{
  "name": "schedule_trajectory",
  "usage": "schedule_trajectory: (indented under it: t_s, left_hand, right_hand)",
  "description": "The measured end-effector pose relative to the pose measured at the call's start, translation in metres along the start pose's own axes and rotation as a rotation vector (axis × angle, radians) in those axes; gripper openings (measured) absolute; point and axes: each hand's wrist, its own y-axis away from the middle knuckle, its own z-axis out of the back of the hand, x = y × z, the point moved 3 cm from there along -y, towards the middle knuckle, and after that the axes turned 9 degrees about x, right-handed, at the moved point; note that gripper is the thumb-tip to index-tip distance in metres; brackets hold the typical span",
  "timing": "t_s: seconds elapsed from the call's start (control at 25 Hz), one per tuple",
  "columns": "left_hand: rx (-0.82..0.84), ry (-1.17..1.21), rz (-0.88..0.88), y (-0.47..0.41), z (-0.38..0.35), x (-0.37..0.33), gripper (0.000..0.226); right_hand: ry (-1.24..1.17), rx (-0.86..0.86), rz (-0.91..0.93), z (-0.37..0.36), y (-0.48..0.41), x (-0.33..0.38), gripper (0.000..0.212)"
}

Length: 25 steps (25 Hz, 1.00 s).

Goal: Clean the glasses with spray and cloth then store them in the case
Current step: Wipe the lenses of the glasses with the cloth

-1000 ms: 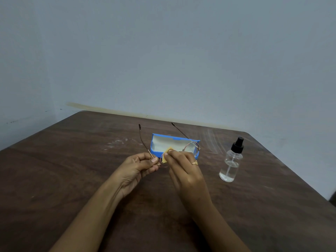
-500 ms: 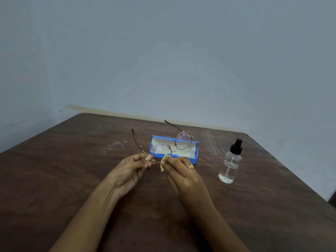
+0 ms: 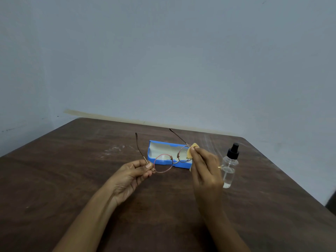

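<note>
Right hand (image 3: pixel 205 171) slid the cloth (image 3: pixel 190 152) across to the other lens, pinching it there. Left hand (image 3: pixel 131 173) pinches the glasses (image 3: pixel 163 163) at the hinge; case (image 3: pixel 157 150) just beyond, spray bottle (image 3: pixel 230 167) beside the right.

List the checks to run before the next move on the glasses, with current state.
1. Left hand grips the thin round metal-framed glasses at the temple hinge: ok.
2. Right hand pinches the small yellow cloth against the right-side lens: ok.
3. Blue rectangular case lies open on the dark wooden table: ok.
4. Temples folded for storing: not ok, both are spread.
5. Lenses smear-free: cannot tell.
6. Clear spray bottle with black pump top stands upright: ok.
</note>
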Motion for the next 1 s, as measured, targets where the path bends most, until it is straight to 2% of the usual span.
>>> schedule_trajectory:
  t_s: [0.36,0.44,0.48,0.6,0.64,0.72,0.76,0.84,1.0]
  left_hand:
    - [0.003,-0.011,0.021,-0.003,0.003,0.002,0.014]
    - [-0.003,0.013,0.014,-0.002,0.004,0.002,0.005]
    - [0.001,0.025,0.014,-0.002,0.004,0.001,0.009]
    - [0.031,0.031,0.03,-0.001,0.007,0.0,0.047]
    - [0.037,0.026,0.036,-0.001,0.007,0.0,0.045]
    - [-0.001,0.042,0.03,-0.003,0.008,0.001,0.012]
    - [-0.013,0.037,0.024,-0.003,0.006,0.001,0.006]
    - [-0.01,0.007,0.027,-0.004,0.006,0.002,0.015]
    - [-0.012,-0.046,0.018,-0.004,0.005,0.004,0.013]
  right_hand:
    - [0.058,0.147,0.113,-0.01,0.001,0.003,0.029]
    - [0.065,0.181,0.122,-0.012,0.003,0.004,0.026]
    - [0.076,0.19,0.123,-0.013,0.005,0.005,0.025]
    - [0.099,0.189,0.1,-0.013,0.005,0.003,0.025]
    - [0.091,0.179,0.079,-0.013,0.005,0.002,0.025]
    - [0.064,0.164,0.023,-0.012,0.004,-0.002,0.025]
    - [0.057,0.159,-0.005,-0.011,0.004,-0.004,0.026]
    - [0.051,0.146,-0.053,-0.01,0.004,-0.007,0.027]
    - [0.037,0.104,-0.11,-0.007,0.001,-0.01,0.027]
